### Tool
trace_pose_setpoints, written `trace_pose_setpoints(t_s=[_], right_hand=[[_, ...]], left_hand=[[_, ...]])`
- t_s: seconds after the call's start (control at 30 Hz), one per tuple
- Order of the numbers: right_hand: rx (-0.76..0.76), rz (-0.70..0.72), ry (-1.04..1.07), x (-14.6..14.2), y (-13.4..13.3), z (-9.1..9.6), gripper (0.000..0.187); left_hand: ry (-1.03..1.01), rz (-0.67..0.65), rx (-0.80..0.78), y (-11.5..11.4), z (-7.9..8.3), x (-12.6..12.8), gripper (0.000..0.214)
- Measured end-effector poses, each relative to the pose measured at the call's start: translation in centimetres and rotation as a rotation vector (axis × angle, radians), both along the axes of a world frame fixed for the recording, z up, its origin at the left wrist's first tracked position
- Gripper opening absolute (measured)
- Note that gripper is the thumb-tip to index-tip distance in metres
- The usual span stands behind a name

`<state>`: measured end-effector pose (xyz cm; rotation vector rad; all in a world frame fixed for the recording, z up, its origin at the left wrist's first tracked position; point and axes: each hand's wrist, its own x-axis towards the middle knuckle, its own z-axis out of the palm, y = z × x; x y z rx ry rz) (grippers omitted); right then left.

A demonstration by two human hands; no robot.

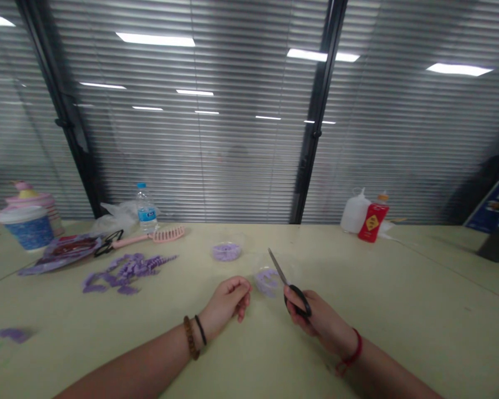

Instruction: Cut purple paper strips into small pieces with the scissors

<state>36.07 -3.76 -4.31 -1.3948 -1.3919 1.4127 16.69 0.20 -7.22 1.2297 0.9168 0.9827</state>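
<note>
In the head view my right hand (311, 313) grips black-handled scissors (298, 301), fingers wrapped at the loops. Their metal blades look closed and point up and to the left. My left hand (229, 296) hovers left of the scissors with its fingers curled inward; whether anything is pinched in them is hidden. Between and just beyond the hands stands a small clear dish (267, 281) with purple pieces in it. Farther back is a second clear dish (227, 252), also holding purple bits. To the left lies a heap of crinkled purple strips (133, 269).
A pink hairbrush (166, 235), black-framed glasses (108, 244), a purple packet (62, 252), a blue cup (28, 228) and a water bottle (146, 209) stand or lie left. A red bottle (373, 220) and a white bottle (355, 212) are at the back right. Blinds rise behind.
</note>
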Motion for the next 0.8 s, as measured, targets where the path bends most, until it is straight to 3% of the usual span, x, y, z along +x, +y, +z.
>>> trace_pose_setpoints(t_s=[0.1,0.2,0.27,0.37,0.4,0.5,0.57,0.67,0.8], right_hand=[[0.054,-0.028,0.061,0.3,0.0,0.6,0.054],[0.117,-0.078,0.136,1.0,-0.2,2.0,0.051],[0.159,-0.066,0.203,1.8,-0.4,3.1,0.049],[0.241,-0.043,0.231,3.1,-0.2,4.4,0.047],[0.262,-0.055,0.214,3.5,0.0,4.5,0.047],[0.314,-0.135,0.177,4.4,1.0,4.1,0.046],[0.292,-0.2,0.201,4.9,1.7,3.4,0.047],[0.248,-0.234,0.246,5.2,2.3,2.5,0.047],[0.264,-0.217,0.263,5.2,2.4,2.4,0.047]], left_hand=[[0.055,-0.003,0.02,-0.2,0.0,-0.1,0.024],[0.237,-0.016,0.198,-0.2,2.0,-0.5,0.022],[0.473,-0.053,0.505,0.2,4.6,-0.4,0.021],[0.925,-0.191,1.104,2.0,8.3,1.0,0.02],[1.073,-0.249,1.215,2.8,9.0,1.9,0.021],[1.407,-0.549,1.222,5.2,9.4,5.3,0.014],[1.457,-0.685,1.207,6.4,8.5,7.4,0.01],[1.457,-0.801,1.242,7.5,7.3,9.2,0.013],[1.452,-0.867,1.276,8.1,6.7,9.7,0.013]])
